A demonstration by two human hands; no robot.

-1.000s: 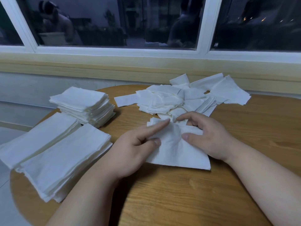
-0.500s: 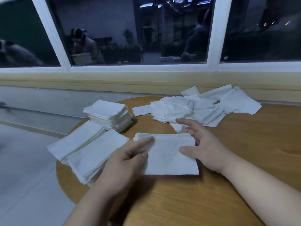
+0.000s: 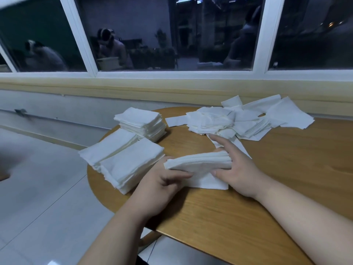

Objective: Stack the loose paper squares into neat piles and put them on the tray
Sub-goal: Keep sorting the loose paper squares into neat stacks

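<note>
A small stack of white paper squares (image 3: 198, 162) is tilted up off the wooden table (image 3: 267, 188), held between both hands. My left hand (image 3: 162, 190) grips its left, near edge with thumb on top and fingers underneath. My right hand (image 3: 235, 169) holds its right edge, fingers stretched along the stack's far side. One square (image 3: 208, 182) lies flat under the lifted stack. A loose heap of white squares (image 3: 238, 121) is spread at the table's far side. No tray is visible.
Three tidy piles stand at the table's left: a thick one (image 3: 141, 123) at the back and two wider ones (image 3: 108, 146), (image 3: 131, 165) overhanging the edge. The round table's rim drops to a tiled floor (image 3: 38, 207). A window sill (image 3: 172, 88) runs behind.
The flat gathered squares have been lifted and tilted up between both hands. My head has turned left, showing more floor.
</note>
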